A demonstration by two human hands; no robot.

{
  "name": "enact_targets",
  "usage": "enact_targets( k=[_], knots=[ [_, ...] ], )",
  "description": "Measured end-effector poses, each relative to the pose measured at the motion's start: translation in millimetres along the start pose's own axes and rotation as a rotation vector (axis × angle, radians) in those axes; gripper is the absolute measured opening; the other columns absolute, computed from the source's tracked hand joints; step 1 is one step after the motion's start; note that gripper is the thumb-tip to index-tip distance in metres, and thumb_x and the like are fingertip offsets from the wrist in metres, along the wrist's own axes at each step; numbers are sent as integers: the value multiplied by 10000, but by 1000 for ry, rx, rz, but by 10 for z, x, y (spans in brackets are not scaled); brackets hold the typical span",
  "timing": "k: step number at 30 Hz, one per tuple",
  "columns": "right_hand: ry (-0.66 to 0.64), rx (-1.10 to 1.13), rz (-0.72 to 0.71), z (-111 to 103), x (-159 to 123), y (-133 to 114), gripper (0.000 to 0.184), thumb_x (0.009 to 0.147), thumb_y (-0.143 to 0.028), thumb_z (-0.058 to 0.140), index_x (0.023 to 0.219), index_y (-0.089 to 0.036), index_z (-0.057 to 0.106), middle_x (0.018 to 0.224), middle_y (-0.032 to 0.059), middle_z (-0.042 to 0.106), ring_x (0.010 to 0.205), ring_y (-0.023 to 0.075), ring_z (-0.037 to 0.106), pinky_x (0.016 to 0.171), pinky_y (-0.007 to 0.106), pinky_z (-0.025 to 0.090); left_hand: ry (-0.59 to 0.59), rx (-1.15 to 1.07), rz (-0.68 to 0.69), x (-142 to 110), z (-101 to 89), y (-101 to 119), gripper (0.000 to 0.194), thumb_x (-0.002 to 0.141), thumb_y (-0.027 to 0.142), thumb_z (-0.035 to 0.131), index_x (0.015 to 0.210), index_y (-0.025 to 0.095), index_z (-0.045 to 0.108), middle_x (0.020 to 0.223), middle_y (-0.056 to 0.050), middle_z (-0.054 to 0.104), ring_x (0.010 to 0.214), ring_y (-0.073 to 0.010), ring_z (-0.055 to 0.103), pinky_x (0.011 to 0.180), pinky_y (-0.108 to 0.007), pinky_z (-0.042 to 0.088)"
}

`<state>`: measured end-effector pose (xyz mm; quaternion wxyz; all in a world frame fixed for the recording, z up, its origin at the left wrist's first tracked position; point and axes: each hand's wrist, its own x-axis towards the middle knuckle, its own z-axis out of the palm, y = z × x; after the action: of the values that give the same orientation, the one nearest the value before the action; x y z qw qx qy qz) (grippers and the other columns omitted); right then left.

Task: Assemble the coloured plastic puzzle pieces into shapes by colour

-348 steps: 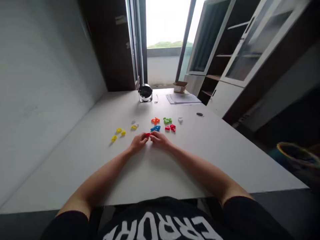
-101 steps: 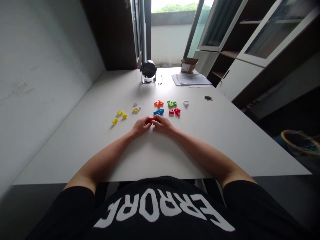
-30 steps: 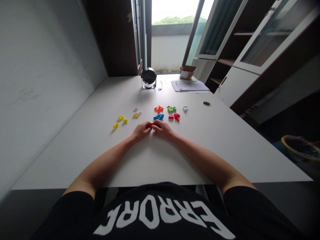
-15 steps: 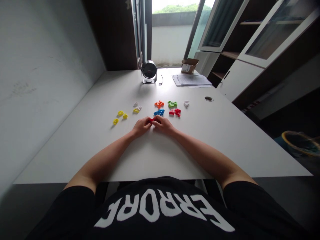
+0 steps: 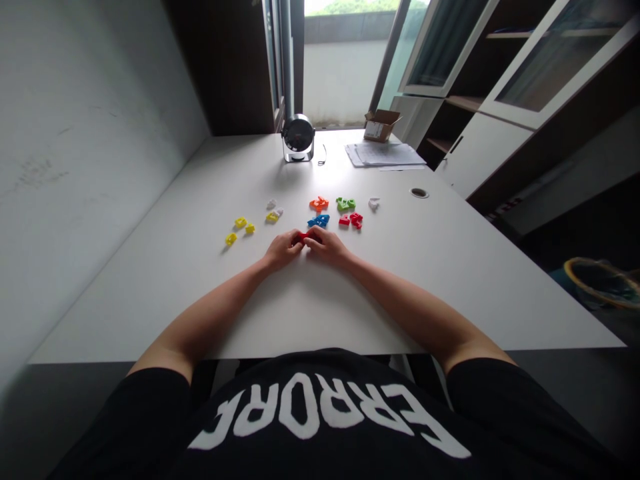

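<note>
My left hand [image 5: 283, 250] and my right hand [image 5: 324, 245] meet on the white table [image 5: 150, 293], their fingertips pinching a small red plastic piece [image 5: 304, 237] that is mostly hidden between them. Just beyond my right hand's fingers lies a blue plastic piece [image 5: 319, 221]. Farther on are an orange piece [image 5: 319, 204], a green piece [image 5: 345, 204], red pieces [image 5: 351, 220] and a white piece [image 5: 373, 204]. Yellow pieces [image 5: 239, 227] and a pale cluster [image 5: 273, 213] lie ahead and left of my left hand.
A round metal fan [image 5: 297, 137] stands at the far edge beside a thin cable. To its right are a small cardboard box [image 5: 383, 127], a stack of papers [image 5: 385, 155] and a round desk grommet [image 5: 419, 193]. A wall runs along the left; cabinets stand right.
My head has tilted slightly, shifting the whole scene in view. Both hands still pinch the red piece, and the loose pieces on the table have not visibly moved.
</note>
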<state>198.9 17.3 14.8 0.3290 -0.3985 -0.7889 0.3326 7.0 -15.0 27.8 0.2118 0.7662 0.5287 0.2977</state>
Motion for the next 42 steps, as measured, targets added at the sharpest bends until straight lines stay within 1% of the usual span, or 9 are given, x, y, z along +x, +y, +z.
enact_targets(
  k=[9,18,25,37,42],
  knots=[
    [3,3,-7,-4,-7,-16,306,894,-494,568,967,-204,632,811,16,675,701,166,556,659,280,401,8,-10,5,-6,-10,21,186,887,301,535,962,183,658,788,-15,678,697,-159,574,625,-258,393],
    [5,-14,-6,-13,-7,-35,312,887,-511,567,932,-207,621,803,10,674,691,162,555,656,276,398,9,9,19,-1,-4,-8,162,863,275,533,938,188,648,738,-2,635,655,-152,531,614,-259,385],
    [7,7,-21,-3,-8,-18,331,879,-527,567,937,-206,623,803,12,676,691,164,559,649,273,398,-3,18,13,-3,-16,10,172,866,280,533,949,190,654,714,4,620,633,-149,515,598,-258,374],
    [4,3,-19,-7,-11,-22,315,884,-508,570,958,-208,629,817,16,683,696,166,567,653,275,408,8,8,19,-7,-19,19,168,862,280,536,938,190,655,710,6,623,627,-146,511,596,-256,369],
    [-1,-2,-23,-17,-17,-37,309,889,-500,570,964,-206,631,830,18,687,702,166,570,659,277,411,7,1,14,-3,-11,15,174,868,284,537,947,190,659,732,0,645,645,-150,531,608,-257,387]
  ],
)
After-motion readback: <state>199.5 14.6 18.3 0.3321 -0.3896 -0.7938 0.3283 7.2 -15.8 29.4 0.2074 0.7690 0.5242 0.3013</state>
